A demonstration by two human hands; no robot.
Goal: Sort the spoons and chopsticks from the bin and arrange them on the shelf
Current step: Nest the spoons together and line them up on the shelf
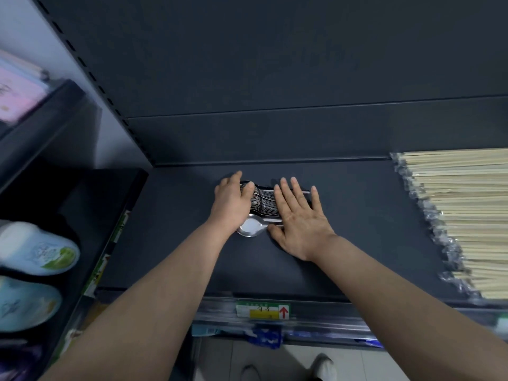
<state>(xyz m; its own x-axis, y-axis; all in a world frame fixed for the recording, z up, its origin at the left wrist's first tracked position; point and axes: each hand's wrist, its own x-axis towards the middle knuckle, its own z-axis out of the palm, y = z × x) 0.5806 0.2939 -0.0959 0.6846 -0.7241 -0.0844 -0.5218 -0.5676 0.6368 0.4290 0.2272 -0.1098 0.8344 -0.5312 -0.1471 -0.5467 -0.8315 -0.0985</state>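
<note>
A row of several steel spoons (262, 203) lies on the dark shelf (357, 215), bowls to the left, handles to the right. The nearest spoon's bowl (251, 228) shows plainly. My left hand (233, 200) rests on the bowl end of the row, fingers bent over the far spoons. My right hand (298, 218) lies flat with straight fingers across the handles. Wrapped wooden chopsticks (461, 215) are stacked at the shelf's right side. The bin is out of view.
A price label with a red arrow (262, 310) sits on the shelf's front rail. The neighbouring shelf on the left holds pale slippers (38, 248). A slotted upright (90, 75) bounds the shelf on the left. A shoe (325, 365) shows on the tiled floor below.
</note>
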